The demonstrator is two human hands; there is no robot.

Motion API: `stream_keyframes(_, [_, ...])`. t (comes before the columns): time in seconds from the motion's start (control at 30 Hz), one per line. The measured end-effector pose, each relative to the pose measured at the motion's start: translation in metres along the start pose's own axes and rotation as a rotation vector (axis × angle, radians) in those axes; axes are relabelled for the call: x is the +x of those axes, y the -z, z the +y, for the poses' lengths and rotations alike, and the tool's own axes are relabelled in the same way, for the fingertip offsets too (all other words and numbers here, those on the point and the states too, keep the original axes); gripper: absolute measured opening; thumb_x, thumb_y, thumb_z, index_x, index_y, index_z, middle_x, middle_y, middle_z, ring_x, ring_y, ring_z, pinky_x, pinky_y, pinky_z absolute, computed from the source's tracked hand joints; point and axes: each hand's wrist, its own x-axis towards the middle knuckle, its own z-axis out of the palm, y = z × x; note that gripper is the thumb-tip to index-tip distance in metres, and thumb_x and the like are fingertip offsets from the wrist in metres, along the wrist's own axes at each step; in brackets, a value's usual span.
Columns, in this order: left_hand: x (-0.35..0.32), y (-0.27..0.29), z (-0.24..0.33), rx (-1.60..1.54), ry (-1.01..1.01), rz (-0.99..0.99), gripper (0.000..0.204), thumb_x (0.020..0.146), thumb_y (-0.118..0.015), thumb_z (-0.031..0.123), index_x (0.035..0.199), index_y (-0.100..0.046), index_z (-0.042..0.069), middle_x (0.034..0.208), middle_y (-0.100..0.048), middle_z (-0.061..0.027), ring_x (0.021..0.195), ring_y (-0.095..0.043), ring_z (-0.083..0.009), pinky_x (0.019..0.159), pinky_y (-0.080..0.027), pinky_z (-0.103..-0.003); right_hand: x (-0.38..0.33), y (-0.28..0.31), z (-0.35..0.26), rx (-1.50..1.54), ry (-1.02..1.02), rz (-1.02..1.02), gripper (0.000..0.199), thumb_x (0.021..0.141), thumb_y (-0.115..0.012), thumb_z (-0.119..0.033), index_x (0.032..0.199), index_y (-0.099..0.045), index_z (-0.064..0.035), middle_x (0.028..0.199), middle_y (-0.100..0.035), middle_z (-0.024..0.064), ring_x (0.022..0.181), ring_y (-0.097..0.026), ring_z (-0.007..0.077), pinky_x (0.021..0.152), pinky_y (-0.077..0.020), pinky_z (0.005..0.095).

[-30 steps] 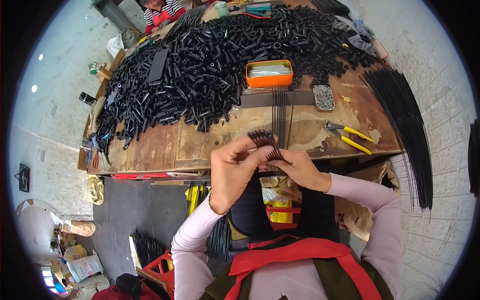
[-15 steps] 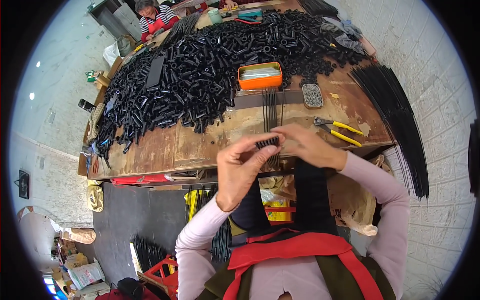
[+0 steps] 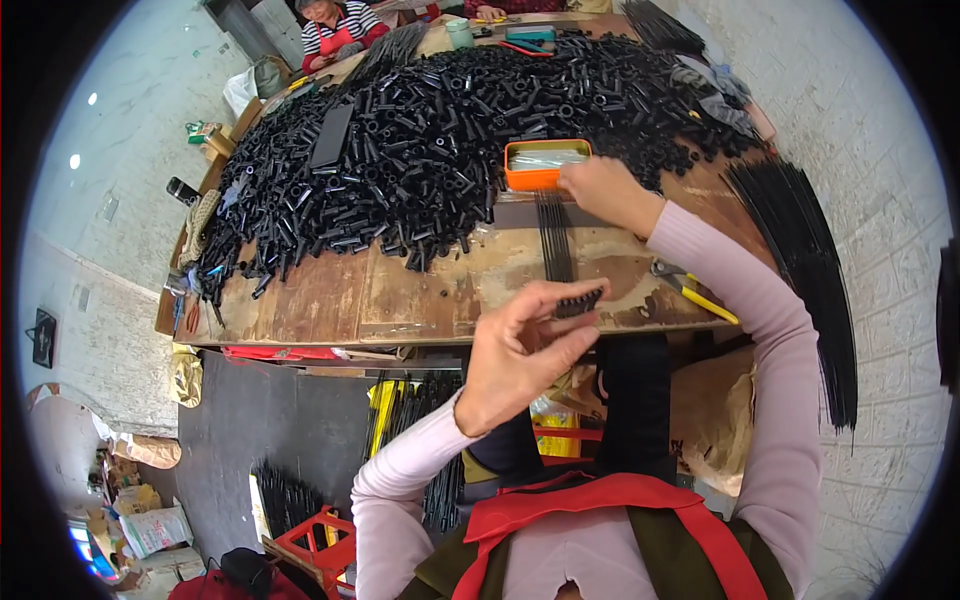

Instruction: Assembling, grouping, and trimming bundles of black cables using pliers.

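Observation:
My left hand [image 3: 520,365] is closed above the table's near edge. Between its thumb and fingers is a short, dark ridged row [image 3: 578,303], which looks like the near ends of a bundle of thin black rods [image 3: 555,240]. The rods stretch away across the table. My right hand [image 3: 610,190] is at the right corner of an orange box [image 3: 532,181] that has pale, thin strips [image 3: 545,159] in it. Its fingers are bent together at the rim, and their tips are partly hidden, so what they pinch does not show.
A large heap of black tubular parts [image 3: 400,180] covers the table's far side. Yellow-handled pliers [image 3: 708,303] lie beneath my right forearm. Long black rods [image 3: 805,270] overhang the right edge. Across the table sits another person [image 3: 335,35]. A red crate [image 3: 318,545] stands lower left.
My right hand has moved away from my left hand, forward to the orange box. My left hand keeps its hold and is a little further right and lower in view.

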Motion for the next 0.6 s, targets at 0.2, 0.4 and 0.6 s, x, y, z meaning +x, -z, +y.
stream_keyframes(0.2, [0.002,0.002,0.011,0.086,0.081,-0.170,0.049,0.087,-0.058,-0.014,0.134,-0.048,-0.002,0.133,-0.055,-0.0203,0.126,-0.053,-0.0271,0.107,-0.045,-0.041,0.082,-0.028,0.039,0.066,0.231,0.128,0.015,0.083,-0.062,-0.015,0.082,-0.066,-0.0007,0.080,-0.067,0.0216,0.079,-0.066,0.0400,0.069,-0.0519,0.0484])
stream_keyframes(0.4, [0.001,-0.003,0.015,0.071,0.074,-0.054,0.045,0.089,-0.059,-0.011,0.132,-0.055,0.000,0.127,-0.060,-0.0140,0.119,-0.057,-0.0208,0.100,-0.049,-0.035,0.092,-0.022,0.040,0.058,0.013,0.031,0.014,0.078,-0.062,-0.011,0.083,-0.073,-0.0040,0.080,-0.069,0.0190,0.078,-0.068,0.0350,0.071,-0.0535,0.0438])
stream_keyframes(0.6, [0.004,-0.002,0.005,0.145,-0.025,0.020,0.034,0.089,-0.062,-0.005,0.122,-0.062,-0.002,0.130,-0.059,-0.0121,0.109,-0.061,-0.0160,0.097,-0.051,-0.032,0.061,0.029,0.023,0.260,0.012,0.167,0.016,0.079,-0.061,-0.014,0.084,-0.070,-0.0016,0.087,-0.069,0.0176,0.084,-0.067,0.0345,0.075,-0.0529,0.0393])
